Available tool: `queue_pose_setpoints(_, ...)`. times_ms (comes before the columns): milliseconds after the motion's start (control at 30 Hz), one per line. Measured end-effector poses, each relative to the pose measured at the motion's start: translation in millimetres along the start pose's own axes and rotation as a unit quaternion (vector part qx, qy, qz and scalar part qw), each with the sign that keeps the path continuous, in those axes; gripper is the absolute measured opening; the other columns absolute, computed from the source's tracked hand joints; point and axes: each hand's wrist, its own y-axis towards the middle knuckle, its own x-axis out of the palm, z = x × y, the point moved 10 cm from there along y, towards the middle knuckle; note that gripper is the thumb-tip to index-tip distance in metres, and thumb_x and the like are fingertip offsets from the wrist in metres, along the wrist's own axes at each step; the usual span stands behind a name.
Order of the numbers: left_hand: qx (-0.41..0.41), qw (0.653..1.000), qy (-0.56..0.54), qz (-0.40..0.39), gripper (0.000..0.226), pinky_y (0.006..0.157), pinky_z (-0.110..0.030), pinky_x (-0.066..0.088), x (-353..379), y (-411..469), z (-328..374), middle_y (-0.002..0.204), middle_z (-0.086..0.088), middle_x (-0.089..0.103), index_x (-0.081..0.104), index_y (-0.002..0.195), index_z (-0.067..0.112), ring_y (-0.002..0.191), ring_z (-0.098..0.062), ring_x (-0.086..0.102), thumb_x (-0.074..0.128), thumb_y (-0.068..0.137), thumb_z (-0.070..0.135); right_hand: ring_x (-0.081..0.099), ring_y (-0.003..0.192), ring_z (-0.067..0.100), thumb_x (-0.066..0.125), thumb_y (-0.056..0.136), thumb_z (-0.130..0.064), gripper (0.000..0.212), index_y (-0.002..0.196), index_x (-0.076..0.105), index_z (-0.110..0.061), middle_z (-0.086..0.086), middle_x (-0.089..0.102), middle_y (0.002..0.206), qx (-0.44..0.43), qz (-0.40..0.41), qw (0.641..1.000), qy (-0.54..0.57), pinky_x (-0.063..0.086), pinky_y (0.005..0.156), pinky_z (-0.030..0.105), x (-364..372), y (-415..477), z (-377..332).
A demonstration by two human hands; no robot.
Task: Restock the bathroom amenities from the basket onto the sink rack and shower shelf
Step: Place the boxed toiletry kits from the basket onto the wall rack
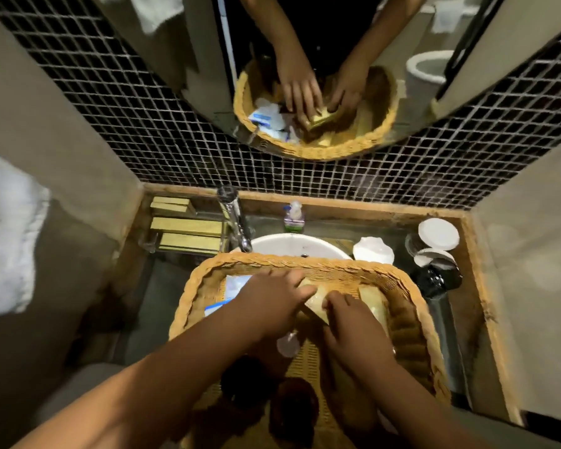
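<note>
basket sits on counter in front of sink | we see left grip and right grip both clamped on one pale pack inside basket | rack far-left holds gold boxes

Both hands reach into the tan woven wicker basket, which sits over the round white basin. The left hand and right hand grip a pale yellow flat packet between them. Yellow-green flat boxes lie left of the chrome tap.
</note>
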Motion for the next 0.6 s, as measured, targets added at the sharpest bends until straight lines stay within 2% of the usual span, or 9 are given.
queue_pose_setpoints(67, -0.002, 0.998, -0.014, 0.055, 0.068, 0.102, -0.043, 0.036, -12, -15, -17, 0.150, -0.004, 0.043, 0.042, 0.145, 0.027, 0.137, -0.028, 0.040, 0.065, 0.081, 0.031, 0.050, 0.105, 0.018, 0.066, 0.086, -0.031, 0.034, 0.116, 0.048, -0.033, -0.006, 0.058, 0.116, -0.064, -0.013, 0.998, 0.002, 0.047, 0.079, 0.031, -6, 10, -35)
queue_pose_setpoints(133, -0.015, 0.995, -0.019, 0.093, 0.060, 0.097, -0.042, 0.041, -21, -31, -35, 0.138, 0.000, 0.054, 0.049, 0.138, 0.026, 0.128, -0.025, 0.049, 0.063, 0.079, 0.024, 0.049, 0.107, 0.020, 0.067, 0.083, -0.026, 0.038, 0.116, 0.049, -0.031, -0.005, 0.058, 0.117, -0.121, -0.027, 0.992, 0.000, 0.044, 0.080, 0.034, -12, 22, -71)
queue_pose_setpoints(233, -0.070, 0.988, -0.018, 0.136, 0.045, 0.095, -0.040, 0.039, -38, -56, -72, 0.123, 0.005, 0.062, 0.054, 0.125, 0.028, 0.115, -0.023, 0.057, 0.063, 0.081, 0.031, 0.047, 0.108, 0.020, 0.067, 0.080, -0.016, 0.043, 0.115, 0.046, -0.032, -0.005, 0.058, 0.118, -0.183, -0.049, 0.982, -0.023, 0.042, 0.081, 0.034, -17, 46, -123)
queue_pose_setpoints(333, -0.112, 0.978, -0.008, 0.174, 0.053, 0.087, -0.039, 0.044, -55, -85, -110, 0.112, -0.001, 0.069, 0.061, 0.123, 0.020, 0.102, -0.027, 0.064, 0.076, 0.073, 0.032, 0.047, 0.108, 0.021, 0.066, 0.083, -0.014, 0.041, 0.114, 0.046, -0.032, -0.004, 0.059, 0.116, -0.252, -0.040, 0.966, -0.044, 0.045, 0.082, 0.034, -23, 70, -175)
queue_pose_setpoints(467, -0.174, 0.963, -0.060, 0.198, 0.046, 0.085, -0.038, 0.044, -55, -122, -168, 0.104, 0.002, 0.066, 0.060, 0.124, 0.023, 0.097, -0.023, 0.060, 0.064, 0.084, 0.045, 0.049, 0.109, 0.023, 0.073, 0.082, -0.023, 0.047, 0.122, 0.048, -0.029, -0.001, 0.061, 0.121, -0.318, -0.075, 0.943, -0.061, 0.045, 0.086, 0.036, -10, 92, -240)
queue_pose_setpoints(600, -0.231, 0.948, -0.103, 0.191, 0.042, 0.092, -0.032, 0.043, -27, -136, -197, 0.108, 0.012, 0.058, 0.050, 0.115, 0.036, 0.103, -0.013, 0.056, 0.072, 0.080, 0.039, 0.049, 0.114, 0.026, 0.076, 0.080, -0.031, 0.067, 0.138, 0.043, -0.026, 0.003, 0.059, 0.127, -0.343, -0.106, 0.929, -0.086, 0.044, 0.090, 0.037, 9, 98, -268)
